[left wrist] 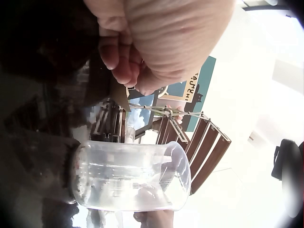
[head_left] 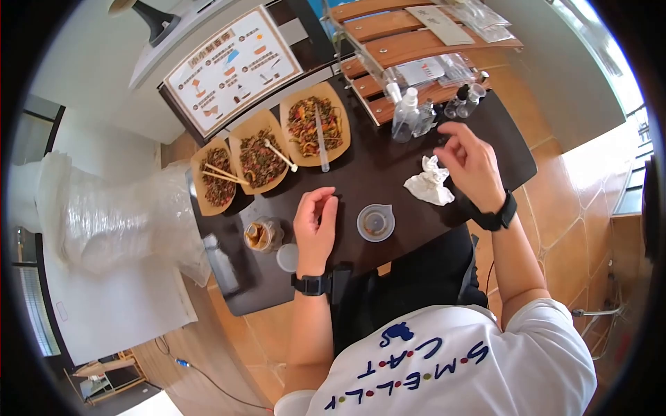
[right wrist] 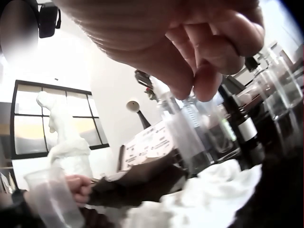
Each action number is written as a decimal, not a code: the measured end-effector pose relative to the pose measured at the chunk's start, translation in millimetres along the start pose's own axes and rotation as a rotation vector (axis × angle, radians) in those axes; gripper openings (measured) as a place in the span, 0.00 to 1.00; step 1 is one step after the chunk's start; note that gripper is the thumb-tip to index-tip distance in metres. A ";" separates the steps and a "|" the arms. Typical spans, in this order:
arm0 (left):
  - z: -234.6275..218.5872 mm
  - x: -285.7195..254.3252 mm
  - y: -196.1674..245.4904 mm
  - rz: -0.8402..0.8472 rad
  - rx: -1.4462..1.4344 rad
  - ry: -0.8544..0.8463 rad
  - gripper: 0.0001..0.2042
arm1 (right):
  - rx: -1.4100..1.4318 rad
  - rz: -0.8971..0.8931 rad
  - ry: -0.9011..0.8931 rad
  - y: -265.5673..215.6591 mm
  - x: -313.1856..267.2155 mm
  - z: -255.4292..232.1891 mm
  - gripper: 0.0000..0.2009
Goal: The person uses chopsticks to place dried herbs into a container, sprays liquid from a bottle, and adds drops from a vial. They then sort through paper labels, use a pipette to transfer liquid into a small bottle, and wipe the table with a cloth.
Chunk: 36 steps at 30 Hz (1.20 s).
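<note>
My left hand [head_left: 316, 225] hovers close over the dark table [head_left: 354, 187], its fingers loosely bent with nothing in them. To its right stands a small clear plastic cup [head_left: 376, 232] with a pouring lip and a little liquid at the bottom; the left wrist view shows this cup [left wrist: 128, 175] upright beside the hand. My right hand [head_left: 475, 163] is raised over a crumpled white tissue [head_left: 429, 187]. Its fingers are loosely curled, thumb close to a fingertip, nothing visible between them. Just beyond are a clear spray bottle [head_left: 404, 121] and a dark bottle [right wrist: 244, 128] with a white label.
Three paper trays of dried plant mix [head_left: 260, 156] line the back left, with chopsticks [head_left: 223, 173], a white spoon [head_left: 281, 155] and a clear stick [head_left: 321, 139]. A jar [head_left: 262, 234] and round lid [head_left: 287, 258] sit left. Behind are a picture sheet [head_left: 232, 69] and wooden rack [head_left: 388, 45].
</note>
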<state>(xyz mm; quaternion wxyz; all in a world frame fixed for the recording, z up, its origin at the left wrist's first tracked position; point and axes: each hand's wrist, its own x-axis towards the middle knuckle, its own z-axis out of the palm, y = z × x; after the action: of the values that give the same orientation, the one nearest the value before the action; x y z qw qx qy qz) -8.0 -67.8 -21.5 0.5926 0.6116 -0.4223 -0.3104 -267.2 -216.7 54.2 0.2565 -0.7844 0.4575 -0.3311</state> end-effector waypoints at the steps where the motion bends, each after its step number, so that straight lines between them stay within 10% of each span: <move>1: 0.0 0.0 0.4 0.009 -0.001 -0.001 0.09 | 0.113 0.035 -0.096 -9.1 -6.4 0.8 0.20; 8: -2.4 0.3 -4.7 -0.040 -0.021 0.008 0.08 | 0.254 -0.371 -0.442 -35.2 -46.5 41.3 0.50; 26: -0.5 1.5 -4.0 -0.001 0.003 0.017 0.07 | 0.322 -0.353 -0.432 -29.6 -33.9 88.9 0.37; 36: -0.4 0.5 2.1 -0.011 0.013 0.018 0.07 | 0.226 -0.380 -0.473 -23.8 -26.6 60.0 0.58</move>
<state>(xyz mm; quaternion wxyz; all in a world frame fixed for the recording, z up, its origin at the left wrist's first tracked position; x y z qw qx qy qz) -7.8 -68.0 -19.3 0.5908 0.6205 -0.4155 -0.3055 -218.5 -176.4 24.5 0.3746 -0.8776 0.1909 -0.2304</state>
